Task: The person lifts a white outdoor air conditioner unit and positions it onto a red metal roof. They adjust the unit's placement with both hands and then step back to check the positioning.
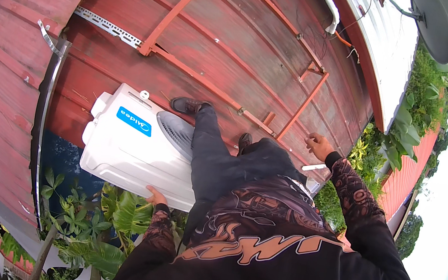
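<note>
A white air conditioner outdoor unit (135,153) with a blue label and a round grey fan grille lies against my left leg on the red metal roof. My left hand (156,195) grips its near lower edge; some of those fingers are hidden by the casing. Out to the right, my right hand (320,147) is raised over the roof with its fingers loosely bent and apart, holding nothing that I can see. Beyond my feet lies a red-painted metal frame (203,82).
A slotted white metal angle bar (108,26) meets the frame's left corner. Leafy plants (88,235) grow below the roof's near edge. At left, a raised roof section (5,90) ends in a metal edge. A grey satellite dish (436,27) stands at far right.
</note>
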Action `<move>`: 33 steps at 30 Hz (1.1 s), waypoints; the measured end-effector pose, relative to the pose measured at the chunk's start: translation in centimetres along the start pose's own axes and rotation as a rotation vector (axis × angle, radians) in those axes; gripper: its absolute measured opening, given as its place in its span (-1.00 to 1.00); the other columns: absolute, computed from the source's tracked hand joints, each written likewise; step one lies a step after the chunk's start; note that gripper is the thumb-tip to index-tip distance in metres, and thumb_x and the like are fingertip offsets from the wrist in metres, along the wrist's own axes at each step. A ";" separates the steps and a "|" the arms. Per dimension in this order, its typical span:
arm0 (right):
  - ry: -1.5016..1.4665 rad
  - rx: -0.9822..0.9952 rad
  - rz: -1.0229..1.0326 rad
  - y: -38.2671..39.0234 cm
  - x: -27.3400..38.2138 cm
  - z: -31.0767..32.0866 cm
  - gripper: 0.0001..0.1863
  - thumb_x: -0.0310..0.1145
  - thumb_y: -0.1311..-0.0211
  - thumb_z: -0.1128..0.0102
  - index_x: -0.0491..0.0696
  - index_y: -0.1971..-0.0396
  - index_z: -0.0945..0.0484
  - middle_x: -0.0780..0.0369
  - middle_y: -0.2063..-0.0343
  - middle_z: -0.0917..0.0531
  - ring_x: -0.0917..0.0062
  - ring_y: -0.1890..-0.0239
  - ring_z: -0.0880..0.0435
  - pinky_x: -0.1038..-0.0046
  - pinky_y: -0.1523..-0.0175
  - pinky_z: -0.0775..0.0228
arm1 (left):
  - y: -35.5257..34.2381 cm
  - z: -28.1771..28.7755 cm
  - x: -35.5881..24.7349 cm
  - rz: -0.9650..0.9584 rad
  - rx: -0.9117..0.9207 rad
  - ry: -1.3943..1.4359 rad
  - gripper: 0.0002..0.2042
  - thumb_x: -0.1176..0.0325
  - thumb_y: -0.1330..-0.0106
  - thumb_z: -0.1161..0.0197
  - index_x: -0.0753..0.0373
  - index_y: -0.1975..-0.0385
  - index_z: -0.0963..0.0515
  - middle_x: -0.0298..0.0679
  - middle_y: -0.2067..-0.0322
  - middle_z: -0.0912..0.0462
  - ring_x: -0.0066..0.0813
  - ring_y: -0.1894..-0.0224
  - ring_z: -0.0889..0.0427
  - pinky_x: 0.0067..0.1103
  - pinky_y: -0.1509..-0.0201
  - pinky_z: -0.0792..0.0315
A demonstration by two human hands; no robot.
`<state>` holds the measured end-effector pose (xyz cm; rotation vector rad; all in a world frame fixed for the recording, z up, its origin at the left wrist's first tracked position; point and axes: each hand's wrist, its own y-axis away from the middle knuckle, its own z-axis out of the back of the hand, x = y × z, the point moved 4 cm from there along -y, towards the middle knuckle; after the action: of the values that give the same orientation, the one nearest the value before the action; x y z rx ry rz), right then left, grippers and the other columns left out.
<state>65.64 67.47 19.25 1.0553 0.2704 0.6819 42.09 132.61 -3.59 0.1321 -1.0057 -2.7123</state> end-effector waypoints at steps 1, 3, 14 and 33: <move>0.000 -0.009 0.005 0.1 -0.6 0.1 -0.54 -0.10 -0.37 -0.14 -0.23 0.04 -0.53 0.14 0.42 -0.67 0.51 0.39 -0.66 0.43 0.24 -0.51 | -0.1 0.0 0.0 -0.016 0.005 -0.013 0.22 -0.59 -0.11 0.07 0.45 -0.44 0.21 0.49 -0.29 -0.10 0.31 -0.31 -0.25 -0.11 -0.38 -0.18; -0.009 -0.029 -0.030 -0.1 -1.9 0.2 -0.53 -0.06 -0.34 -0.15 -0.20 0.06 -0.56 0.15 0.43 -0.68 0.51 0.39 -0.66 0.41 0.23 -0.49 | -0.2 0.1 0.1 -0.029 -0.020 -0.005 0.23 -0.59 -0.10 0.06 0.47 -0.43 0.20 0.46 -0.29 -0.14 0.29 -0.30 -0.27 -0.12 -0.38 -0.19; -0.273 -0.053 -0.002 0.1 -14.3 -2.6 -0.53 -0.06 -0.35 -0.14 -0.21 0.05 -0.55 0.15 0.42 -0.69 0.50 0.38 -0.68 0.40 0.22 -0.51 | 0.8 0.5 -1.2 0.010 0.012 -0.004 0.20 -0.61 -0.10 0.11 0.41 -0.44 0.15 0.29 -0.33 -0.18 0.20 -0.33 -0.27 -0.09 -0.35 -0.25; -0.650 -0.154 -0.155 5.5 -42.1 -7.6 -0.53 -0.09 -0.34 -0.16 -0.24 0.04 -0.53 0.12 0.40 -0.66 0.46 0.44 -0.66 0.40 0.35 -0.52 | 11.0 -9.1 -0.3 -0.285 0.042 -0.580 -0.04 -0.21 -0.33 -0.01 0.39 -0.46 0.23 0.21 -0.35 -0.21 0.22 -0.34 -0.27 0.02 -0.34 -0.21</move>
<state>27.34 47.94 15.69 1.0404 -0.2581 0.1921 46.07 118.91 -3.28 -0.5799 -1.2696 -3.0652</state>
